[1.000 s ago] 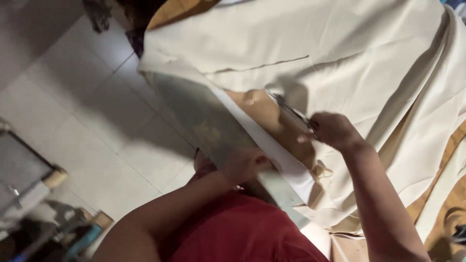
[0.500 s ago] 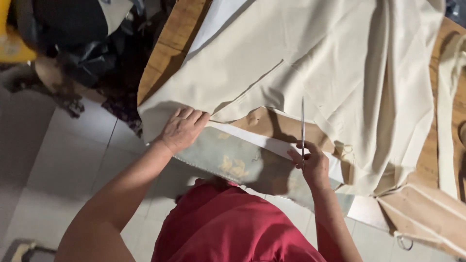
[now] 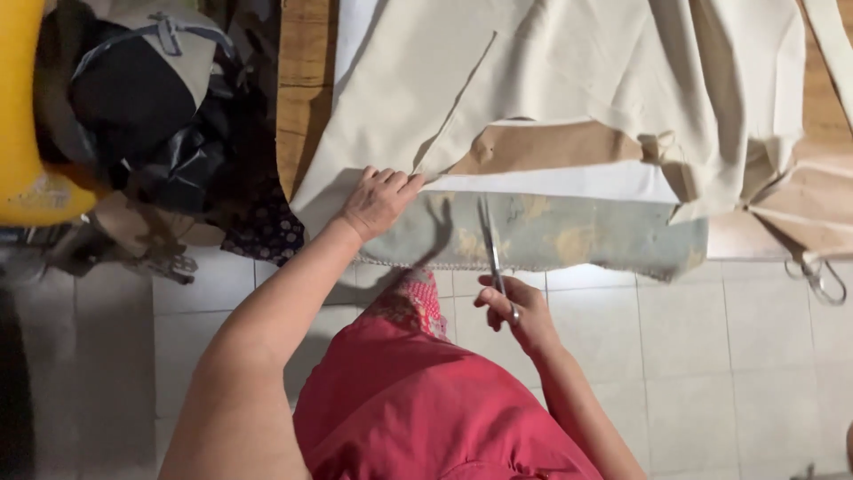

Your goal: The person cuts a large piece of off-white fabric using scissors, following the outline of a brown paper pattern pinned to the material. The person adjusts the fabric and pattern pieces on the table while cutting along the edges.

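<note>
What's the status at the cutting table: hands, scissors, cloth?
Left hand flat on cream cloth at table edge. Right hand grips scissors, blades pointing at cloth, not yet cutting. Second scissors hang at right, clear.

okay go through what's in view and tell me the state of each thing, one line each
Left hand: flat, pressing the cream fabric.
Right hand: closed around the scissors' handles.
Scissors: blades together, pointing toward the table.
Cream fabric: spread on the table, partly cut, edge overhanging.
Brown paper: lying under the fabric, partly exposed.
Second scissors: hanging off the table edge, unheld.
</note>
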